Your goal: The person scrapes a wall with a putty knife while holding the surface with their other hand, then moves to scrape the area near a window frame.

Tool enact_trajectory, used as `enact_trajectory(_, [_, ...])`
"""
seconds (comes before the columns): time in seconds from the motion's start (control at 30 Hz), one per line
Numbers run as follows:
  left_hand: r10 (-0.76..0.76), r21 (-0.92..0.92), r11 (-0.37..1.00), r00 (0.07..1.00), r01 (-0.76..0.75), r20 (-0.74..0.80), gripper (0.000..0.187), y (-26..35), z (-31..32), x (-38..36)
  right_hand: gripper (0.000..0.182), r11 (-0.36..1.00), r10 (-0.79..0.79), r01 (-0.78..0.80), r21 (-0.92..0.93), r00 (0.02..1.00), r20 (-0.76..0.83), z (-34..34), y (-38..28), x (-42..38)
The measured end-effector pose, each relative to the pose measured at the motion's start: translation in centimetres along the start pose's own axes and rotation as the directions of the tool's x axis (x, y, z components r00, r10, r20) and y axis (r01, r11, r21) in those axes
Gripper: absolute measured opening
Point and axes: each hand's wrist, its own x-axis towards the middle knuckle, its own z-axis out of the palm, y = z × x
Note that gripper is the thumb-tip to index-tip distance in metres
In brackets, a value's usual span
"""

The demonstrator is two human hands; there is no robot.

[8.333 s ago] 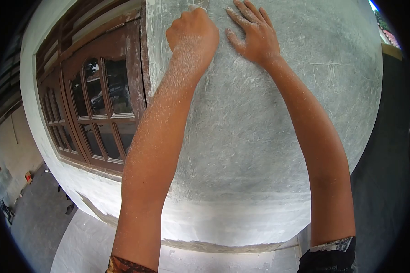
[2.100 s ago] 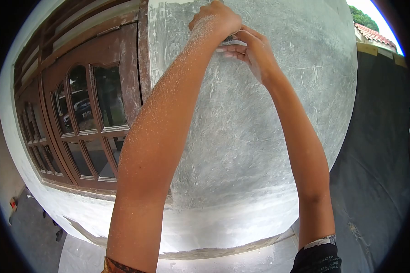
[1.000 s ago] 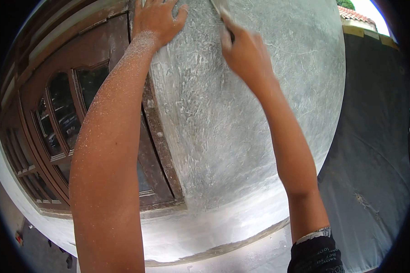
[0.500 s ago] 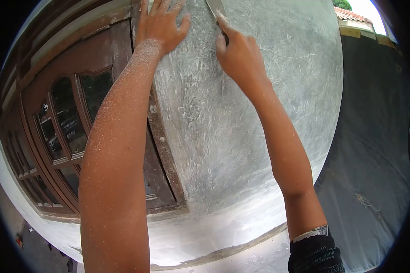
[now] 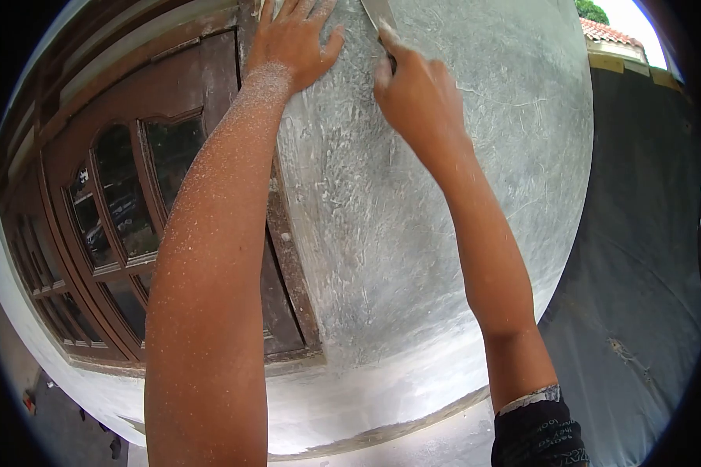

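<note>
My left hand (image 5: 294, 43) lies flat against the grey plastered wall (image 5: 389, 226), beside the upper corner of the window frame. Its fingers are spread, and pale dust coats the wrist and forearm. A scraper (image 5: 378, 12) is gripped in my right hand (image 5: 420, 86), with the index finger stretched along it toward the blade. The blade points up against the wall, and its far end is cut off by the top of the view. Most of the handle is hidden inside my fist. Rough pale streaks mark the wall between and below my hands.
A brown wooden window (image 5: 121, 187) with several glass panes fills the left side. Dark sheeting (image 5: 639, 233) hangs on the right, below a tiled roof (image 5: 611, 33). A whiter band (image 5: 397, 409) runs along the wall's lower part.
The view has shifted slightly, so the window and my left hand appear further right. My right hand and the scraper sit nearly the same, a touch further right; the grip is unchanged.
</note>
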Motion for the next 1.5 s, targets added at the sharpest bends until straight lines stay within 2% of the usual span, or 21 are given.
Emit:
enact_trajectory(0.13, [-0.003, 0.011, 1.0, 1.0, 0.003, -0.021, 0.071, 0.1, -0.1, 0.1, 0.041, 1.0, 0.007, -0.007, 0.014, 1.0, -0.01, 0.1, 0.1, 0.4])
enact_trajectory(0.2, [-0.003, -0.001, 1.0, 0.998, 0.003, 0.06, 0.071, 0.1, -0.8, 0.1, 0.046, 1.0, -0.009, 0.009, 0.006, 0.999, -0.039, 0.5, 0.1, 3.2])
enact_trajectory(0.33, [0.025, 0.032, 0.999, 1.0, -0.025, 0.002, 0.071, -0.3, -0.1, -0.2, 0.046, 0.999, -0.038, 0.037, -0.02, 0.997, -0.062, -0.4, -0.5, 3.0])
enact_trajectory(0.4, [0.018, -0.001, 1.0, 1.0, -0.018, 0.011, 0.071, -0.2, -0.2, -0.1, 0.044, 0.998, 0.023, -0.019, -0.067, 0.999, 0.049, -1.5, -0.8, 0.9])
enact_trajectory(0.53, [0.01, 0.004, 1.0, 0.999, -0.01, 0.048, 0.072, 0.0, -0.5, 0.2, 0.045, 1.0, 0.007, -0.006, -0.028, 0.999, 0.032, -0.6, 0.5, 2.8])
enact_trajectory(0.6, [0.014, 0.046, 0.999, 0.998, -0.017, 0.055, 0.073, 0.0, -0.6, 0.3, 0.046, 0.988, -0.13, 0.138, 0.071, 0.986, -0.109, 0.0, 0.9, 5.3])
enact_trajectory(0.73, [0.012, 0.038, 0.999, 0.994, -0.016, 0.109, 0.076, -0.1, -0.9, 0.6, 0.045, 0.989, -0.142, 0.143, 0.029, 0.989, -0.032, -0.8, 1.0, 3.6])
enact_trajectory(0.8, [0.044, 0.07, 0.996, 0.991, -0.053, 0.128, 0.078, -0.1, -1.0, 1.0, 0.048, 0.998, -0.065, 0.065, 0.01, 0.998, 0.0, -1.1, 1.1, 1.6])
enact_trajectory(0.93, [0.131, 0.011, 0.991, 0.98, -0.134, 0.147, 0.079, -0.8, -1.0, 1.8, 0.046, 0.998, -0.047, 0.049, 0.033, 0.998, -0.05, -1.2, 0.6, 4.4])
enact_trajectory(1.0, [0.164, 0.03, 0.986, 0.984, -0.167, 0.072, 0.077, -1.1, -0.6, 1.9, 0.047, 0.977, 0.135, -0.165, 0.133, 0.968, 0.21, -2.5, -0.6, 6.1])
enact_trajectory(1.03, [0.162, 0.03, 0.986, 0.984, -0.165, 0.072, 0.077, -1.2, -0.5, 1.8, 0.047, 0.978, 0.134, -0.164, 0.132, 0.968, 0.211, -2.1, -0.1, 5.6])
enact_trajectory(1.1, [0.096, 0.015, 0.995, 0.993, -0.097, 0.071, 0.076, -0.9, -0.9, 1.7, 0.048, 0.998, -0.031, 0.029, 0.056, 0.999, 0.029, -1.4, 1.0, 3.3])
enact_trajectory(1.23, [0.059, -0.056, 0.997, 0.992, -0.053, 0.112, 0.074, -0.4, -1.9, 1.6, 0.048, 0.999, 0.032, -0.034, 0.02, 0.995, 0.092, -1.9, 1.5, 2.5])
enact_trajectory(1.3, [0.077, -0.029, 0.997, 0.995, -0.075, 0.058, 0.073, -0.9, -0.7, 1.6, 0.045, 0.999, -0.044, 0.043, -0.021, 0.999, -0.025, -0.9, 2.2, 5.2])
enact_trajectory(1.33, [0.085, -0.04, 0.996, 0.995, -0.083, 0.059, 0.073, -0.7, -0.8, 1.5, 0.045, 0.999, -0.033, 0.033, -0.03, 0.999, -0.025, -0.5, 2.8, 5.9])
enact_trajectory(1.4, [0.062, -0.04, 0.998, 0.994, -0.058, 0.093, 0.072, -0.7, -1.2, 1.4, 0.044, 0.979, -0.188, 0.178, -0.101, 0.978, -0.091, -0.6, 2.8, 6.6])
enact_trajectory(1.43, [0.069, -0.051, 0.997, 0.994, -0.065, 0.089, 0.072, -0.8, -1.3, 1.4, 0.044, 0.979, -0.182, 0.171, -0.112, 0.979, -0.093, -1.1, 2.5, 5.8])
enact_trajectory(1.5, [0.063, -0.056, 0.997, 0.993, -0.058, 0.098, 0.071, -0.7, -1.6, 1.4, 0.044, 0.994, 0.046, -0.041, -0.104, 0.998, 0.048, -2.3, 1.6, 3.5])
